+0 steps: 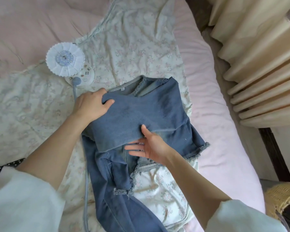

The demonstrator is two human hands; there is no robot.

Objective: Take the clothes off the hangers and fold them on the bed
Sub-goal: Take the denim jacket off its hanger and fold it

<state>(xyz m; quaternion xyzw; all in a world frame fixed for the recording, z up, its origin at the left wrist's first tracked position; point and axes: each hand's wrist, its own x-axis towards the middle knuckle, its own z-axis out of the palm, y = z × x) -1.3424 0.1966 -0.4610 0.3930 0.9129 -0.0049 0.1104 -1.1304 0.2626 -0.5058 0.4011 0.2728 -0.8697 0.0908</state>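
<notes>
while the blue denim garment [136, 114] lies across the middle of the bed [216, 101], a round white pleated lamp [65, 59] sits just beyond it on the left, with a pale blue cord [86, 178] running from its base down along the garment's left edge. the left hand [92, 104] has its grip closed on a folded-over flap of the denim near the collar, thumb on top of the cloth and fingers curled behind it. the right hand [147, 146] is open, fingers spread and flat, with the thumb pressed against the lower edge of that flap and the rest lying on the denim beneath; it clasps nothing. frayed hems show at the garment's right side and lower down. under the garment is a pale floral quilt [132, 47], crumpled, on a pink sheet. a pink cushion [32, 22] fills the upper left. a dark dotted cloth [2, 166] peeks out at the left edge, beside a white sleeve [18, 198]. cream pleated curtains [261, 56] hang at the right, and a woven basket [283, 196] stands in the lower right corner.
</notes>
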